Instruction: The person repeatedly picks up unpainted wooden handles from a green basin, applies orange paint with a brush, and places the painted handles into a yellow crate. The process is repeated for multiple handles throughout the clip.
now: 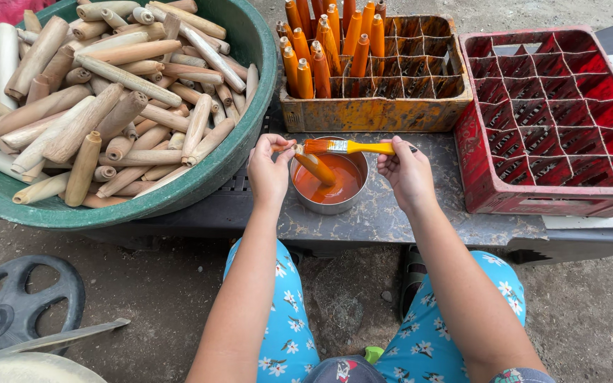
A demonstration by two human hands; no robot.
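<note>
An orange-coated wooden peg (pixel 315 168) slants over a small metal bowl of orange paint (pixel 329 186) on the bench (pixel 391 213), pinched at its upper end by the left hand (pixel 269 169). The right hand (pixel 406 170) grasps a yellow-handled brush (pixel 345 147), bristles on the peg. At twelve o'clock stands an orange crate (pixel 374 106) holding painted pegs; at ten o'clock, a green tub (pixel 200 177) of bare pegs; at three o'clock, a red crate (pixel 555 120).

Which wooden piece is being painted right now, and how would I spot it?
Start at the big green basin of bare wooden pieces, then look right to the small metal bowl of orange paint. The piece slants over that bowl, pinched by the left hand, freshly orange and alone, with the brush touching it.
</note>
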